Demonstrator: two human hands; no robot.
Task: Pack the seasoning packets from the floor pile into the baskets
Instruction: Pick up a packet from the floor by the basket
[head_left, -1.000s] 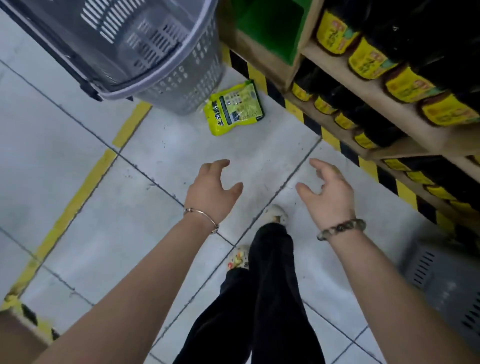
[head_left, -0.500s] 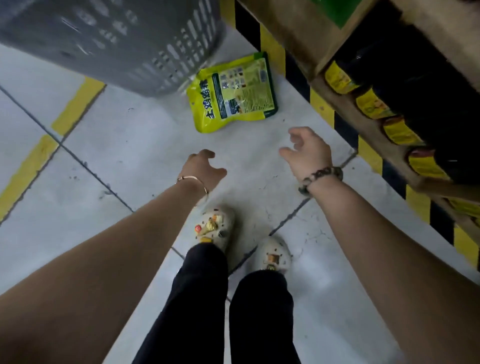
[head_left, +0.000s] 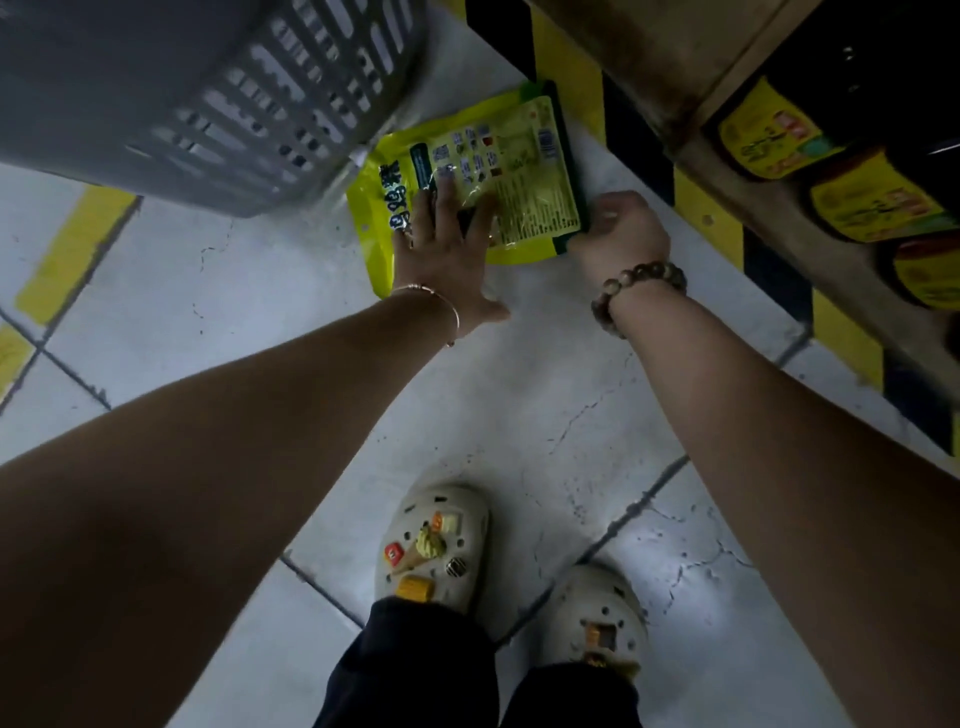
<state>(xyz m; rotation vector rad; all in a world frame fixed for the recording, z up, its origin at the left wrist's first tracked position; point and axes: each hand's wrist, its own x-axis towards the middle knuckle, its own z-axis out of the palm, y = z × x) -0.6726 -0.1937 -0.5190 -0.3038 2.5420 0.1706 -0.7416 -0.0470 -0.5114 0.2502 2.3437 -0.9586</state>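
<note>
Seasoning packet (head_left: 519, 171) on floor (head_left: 519, 395) — basket (head_left: 208, 104) just beside, shelf (head_left: 691, 78) near.

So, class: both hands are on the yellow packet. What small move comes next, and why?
Probably lift the packet into the grey basket beside it: the right hand grips its edge, the left hand presses flat on top.

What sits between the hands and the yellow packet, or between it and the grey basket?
Nothing visible. The left hand lies flat on the seasoning packet; the right hand grips its near right corner. The grey basket stands right beside it; only the basket's own slotted wall has to be cleared.
</note>
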